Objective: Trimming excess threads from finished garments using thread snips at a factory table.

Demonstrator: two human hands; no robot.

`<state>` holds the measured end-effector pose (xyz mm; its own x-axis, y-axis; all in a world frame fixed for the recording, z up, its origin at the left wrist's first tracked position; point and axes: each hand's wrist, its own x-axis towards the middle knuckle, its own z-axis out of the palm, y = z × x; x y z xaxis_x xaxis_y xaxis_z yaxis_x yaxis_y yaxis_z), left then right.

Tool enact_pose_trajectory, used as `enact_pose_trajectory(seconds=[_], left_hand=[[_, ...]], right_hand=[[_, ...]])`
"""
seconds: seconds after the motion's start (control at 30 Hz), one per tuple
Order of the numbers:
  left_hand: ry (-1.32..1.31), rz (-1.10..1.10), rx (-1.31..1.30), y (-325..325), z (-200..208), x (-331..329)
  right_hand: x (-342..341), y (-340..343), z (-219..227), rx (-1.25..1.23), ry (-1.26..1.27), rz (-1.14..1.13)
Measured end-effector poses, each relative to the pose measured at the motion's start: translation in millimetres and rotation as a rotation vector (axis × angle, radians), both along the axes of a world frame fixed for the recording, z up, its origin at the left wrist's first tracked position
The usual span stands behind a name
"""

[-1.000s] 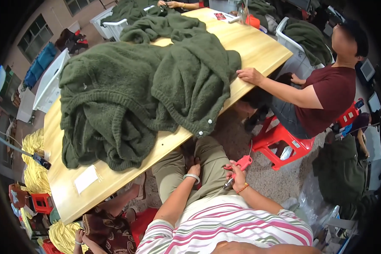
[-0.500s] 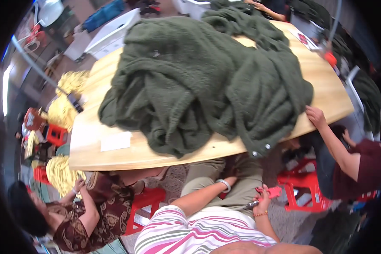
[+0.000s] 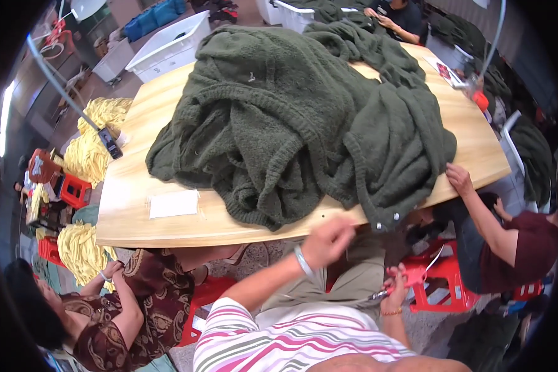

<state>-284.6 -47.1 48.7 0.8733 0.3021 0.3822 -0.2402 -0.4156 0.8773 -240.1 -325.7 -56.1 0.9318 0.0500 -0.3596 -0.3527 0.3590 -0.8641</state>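
Note:
A heap of dark green knit sweaters (image 3: pixel 279 118) covers much of a light wooden table (image 3: pixel 124 211). Just off the table's front edge, below the heap, is my left hand (image 3: pixel 332 243). Its fingers are curled together and slightly blurred; whatever they hold, if anything, cannot be made out. Over my lap, on the right, my right hand (image 3: pixel 395 292) is closed around a pink-red tool (image 3: pixel 415 274) with a dark metal tip. A thin white strand stands up from the tool's far end. The heap's nearest corner, with two shiny round fasteners, hangs at the table edge.
A white paper (image 3: pixel 174 204) lies on the table at left. Co-workers sit on both sides; one person's hand (image 3: pixel 460 180) rests at the table's right edge. White bins (image 3: pixel 167 46) stand behind. Yellow garments (image 3: pixel 84 254) are piled at left, and a red stool (image 3: pixel 443 291) stands at right.
My left hand has risen from my lap to the table's front edge. My right hand still holds the pink-red tool, shifted slightly to the right. The view has tilted a little.

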Motion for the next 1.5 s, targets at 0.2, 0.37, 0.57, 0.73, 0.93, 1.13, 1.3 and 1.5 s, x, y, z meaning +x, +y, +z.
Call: enact_pose_trajectory(seconds=[0.2,0.37,0.57,0.73,0.93,1.13,1.3,1.5], left_hand=[[-0.068,0.254,-0.148,79,26,21],[0.017,0.354,1.025,84,7,41],[0.157,0.220,1.405,85,2,59],[0.013,0.045,1.385,70,3,90],[0.201,-0.104,1.387,36,-10,119],[-0.020,-0.001,-0.145,36,53,99],[-0.004,0.193,-0.868,75,84,47],[0.081,0.125,-1.030,105,43,6]], right_hand=[[35,62,92,-0.096,-0.319,0.488],[57,120,115,-0.139,-0.304,0.878],[89,144,98,-0.121,-0.215,0.737],[125,93,108,-0.131,-0.229,0.508],[125,27,125,-0.215,-0.274,0.495],[113,-19,135,-0.363,-0.279,0.508],[103,-16,138,-0.465,-0.232,0.659],[109,32,130,-0.472,-0.192,0.984]])
